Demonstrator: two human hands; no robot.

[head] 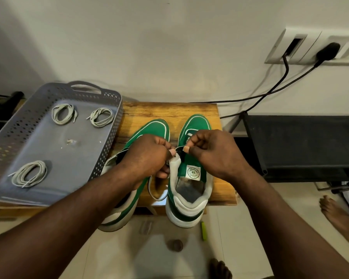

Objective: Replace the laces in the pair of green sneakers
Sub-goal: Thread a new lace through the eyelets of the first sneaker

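Sneaker (189,179) beneath left hand (147,156) and right hand (210,151), both in a pinch on its lace (179,148)

Both bare forearms (79,208) run sleeveless to the frame's edge, the left hand (147,156) and right hand (214,152) show short-trimmed thumbnails, and the feet (338,216) appear unshod, though blurred.

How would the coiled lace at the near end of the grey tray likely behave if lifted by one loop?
The near coiled lace is probably floppy: its loops lie loose and uneven, so it would likely unwind and dangle. It looks thin and light. Its tips might snag the grey tray's perforated wall.
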